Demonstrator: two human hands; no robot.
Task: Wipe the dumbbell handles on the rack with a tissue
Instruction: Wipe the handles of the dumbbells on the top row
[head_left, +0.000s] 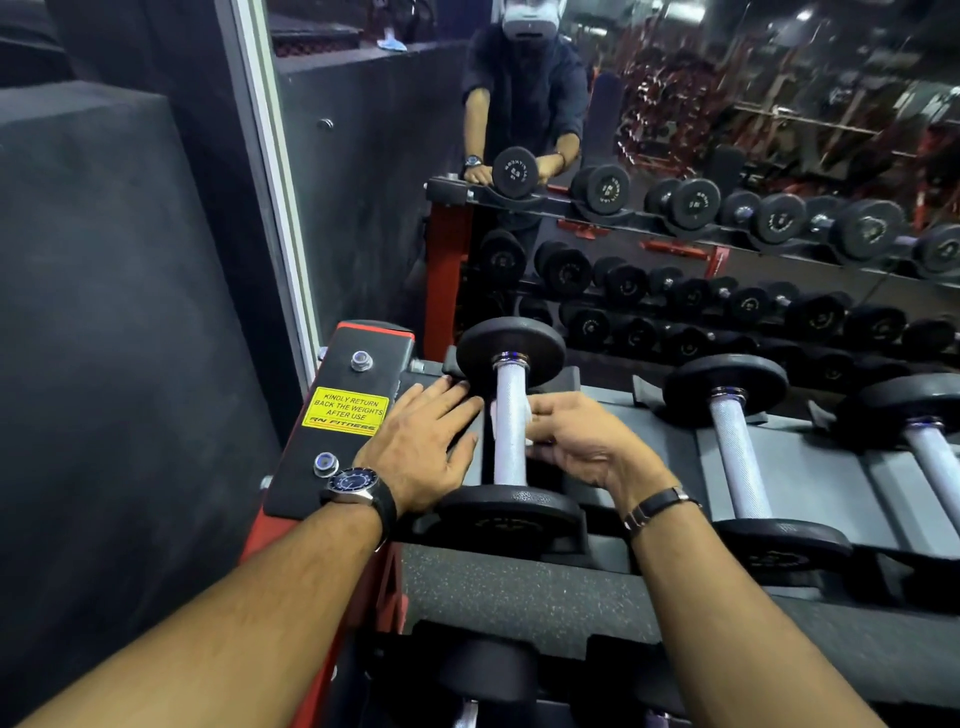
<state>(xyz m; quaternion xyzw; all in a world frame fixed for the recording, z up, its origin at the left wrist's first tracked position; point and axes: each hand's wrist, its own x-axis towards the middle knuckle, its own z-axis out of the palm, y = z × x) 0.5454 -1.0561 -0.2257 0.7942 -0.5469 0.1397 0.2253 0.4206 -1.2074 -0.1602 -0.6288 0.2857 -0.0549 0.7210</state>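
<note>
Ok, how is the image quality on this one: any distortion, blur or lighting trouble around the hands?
Head view: wide-angle bending bows the mirror frame at left; the room is dim, the mirrored gym background soft and smeared; the first dumbbell's handle is bright and sharp; the left hand and right hand are evenly lit, and the tissue shows only as a small white edge.

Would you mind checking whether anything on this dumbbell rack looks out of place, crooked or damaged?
Nothing stands out. The dumbbells sit in their cradles on the rack, handles roughly parallel. The right hand holds a tissue on the leftmost dumbbell's handle; the left hand rests flat beside it.
</note>
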